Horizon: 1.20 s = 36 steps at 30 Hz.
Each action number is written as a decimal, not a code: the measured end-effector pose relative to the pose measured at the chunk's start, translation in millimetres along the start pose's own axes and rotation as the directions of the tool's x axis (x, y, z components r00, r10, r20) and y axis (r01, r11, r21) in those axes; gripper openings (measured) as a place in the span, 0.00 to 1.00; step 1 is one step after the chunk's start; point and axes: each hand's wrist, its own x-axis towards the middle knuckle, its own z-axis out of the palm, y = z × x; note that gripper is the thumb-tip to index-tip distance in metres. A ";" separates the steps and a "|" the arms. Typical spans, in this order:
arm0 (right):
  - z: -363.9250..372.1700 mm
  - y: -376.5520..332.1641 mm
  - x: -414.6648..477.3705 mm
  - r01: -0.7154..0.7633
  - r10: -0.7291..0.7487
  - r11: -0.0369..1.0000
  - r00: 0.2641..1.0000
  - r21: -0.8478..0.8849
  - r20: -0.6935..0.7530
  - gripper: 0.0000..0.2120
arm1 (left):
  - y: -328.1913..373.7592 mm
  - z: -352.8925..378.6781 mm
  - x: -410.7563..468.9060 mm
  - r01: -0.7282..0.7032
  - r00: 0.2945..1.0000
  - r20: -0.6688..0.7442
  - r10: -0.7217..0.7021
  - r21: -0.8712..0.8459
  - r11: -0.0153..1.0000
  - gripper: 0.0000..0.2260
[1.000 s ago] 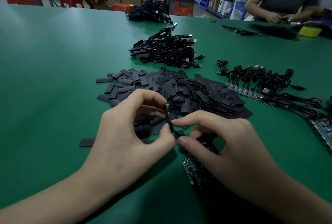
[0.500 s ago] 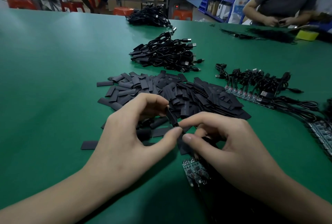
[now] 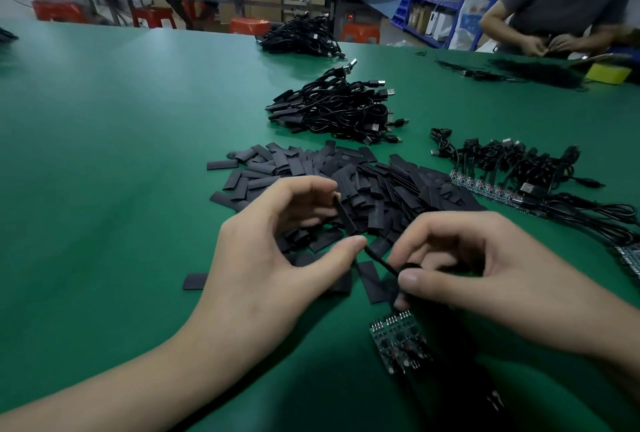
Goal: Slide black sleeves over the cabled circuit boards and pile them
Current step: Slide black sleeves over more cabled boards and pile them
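My left hand (image 3: 277,258) pinches a flat black sleeve (image 3: 344,216) edge-on between thumb and forefinger. My right hand (image 3: 478,272) grips a black cable (image 3: 379,261) that runs from the sleeve's lower end into my fingers. Under the right hand a small circuit board (image 3: 398,341) lies on the green table (image 3: 104,154). A heap of loose black sleeves (image 3: 346,182) lies just beyond both hands. Further back sits a pile of sleeved cables (image 3: 336,109).
A row of bare cabled boards (image 3: 512,175) lies to the right, and more boards (image 3: 628,260) reach the right edge. Another cable pile (image 3: 298,38) sits at the far edge. A person (image 3: 561,5) works at the far right beside a yellow block (image 3: 607,73).
My hands have drawn apart: the right hand moved right and towards me, baring a stretch of cable between the sleeve and my fingers. The left hand keeps its pinch on the sleeve.
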 end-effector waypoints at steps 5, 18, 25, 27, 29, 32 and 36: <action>-31.4 -27.3 15.8 -0.061 0.054 0.992 0.997 -0.111 -0.058 0.09 | -3.6 -1.6 0.8 0.057 0.998 -0.002 -0.057 0.006 0.998 0.26; -108.9 -57.6 252.5 0.035 -0.471 0.435 0.860 -0.900 -0.194 0.07 | 7.1 4.2 -18.2 -0.509 0.825 0.545 0.151 0.600 0.617 0.28; -53.2 -2.8 307.0 0.117 -0.277 0.248 0.960 -0.962 0.045 0.06 | 4.6 2.5 -13.5 -0.510 0.778 0.620 0.104 0.526 0.681 0.21; -49.1 5.5 303.1 0.126 -0.293 0.219 0.954 -0.968 0.058 0.09 | 3.2 2.7 -12.1 -0.496 0.780 0.618 0.101 0.511 0.702 0.20; -45.9 2.8 287.5 0.129 -0.384 0.257 0.923 -0.958 0.021 0.12 | 2.3 3.3 -11.0 -0.471 0.791 0.600 0.117 0.477 0.742 0.18; -38.7 -10.6 235.7 0.172 -0.462 0.470 0.884 -0.866 -0.075 0.12 | 4.1 1.6 -9.5 -0.378 0.815 0.570 0.099 0.395 0.837 0.15; -21.1 -18.3 140.2 0.188 -0.348 0.704 0.932 -0.685 -0.102 0.10 | 5.8 -0.6 -5.6 0.020 0.889 0.446 -0.103 0.189 0.982 0.14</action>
